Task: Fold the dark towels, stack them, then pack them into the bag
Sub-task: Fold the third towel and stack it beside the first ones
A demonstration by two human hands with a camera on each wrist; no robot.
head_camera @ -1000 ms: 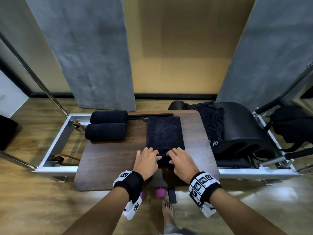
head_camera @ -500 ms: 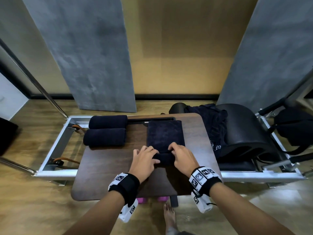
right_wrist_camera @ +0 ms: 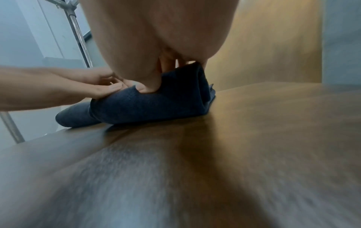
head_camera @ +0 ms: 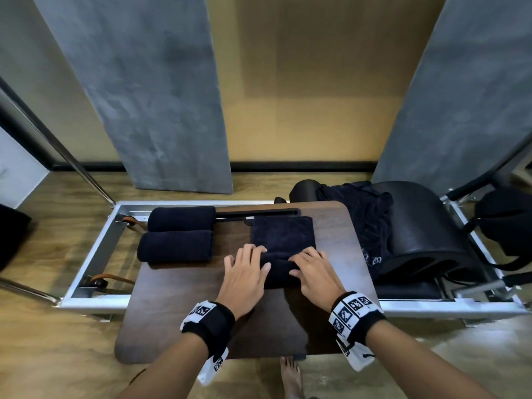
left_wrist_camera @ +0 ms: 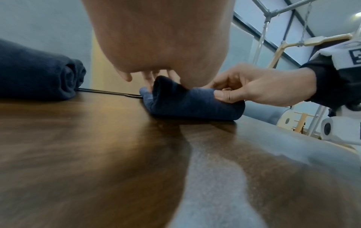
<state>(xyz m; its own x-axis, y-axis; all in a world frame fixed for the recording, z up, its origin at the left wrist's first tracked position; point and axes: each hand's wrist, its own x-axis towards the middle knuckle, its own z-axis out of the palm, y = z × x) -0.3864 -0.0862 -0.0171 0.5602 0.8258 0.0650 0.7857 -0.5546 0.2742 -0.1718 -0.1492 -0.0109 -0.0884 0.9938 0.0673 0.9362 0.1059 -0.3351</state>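
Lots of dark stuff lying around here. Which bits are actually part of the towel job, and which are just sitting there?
Part of the job:
- towel being rolled, under the left hand and right hand
- two rolled towels
- crumpled dark pile
- black bag, probably

Just there:
- wooden board
- metal frame
- black barrel

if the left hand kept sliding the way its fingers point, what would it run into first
Probably just more of the towel: the left hand points away across its flat part. Beyond that lies a black bar at the table's far edge.
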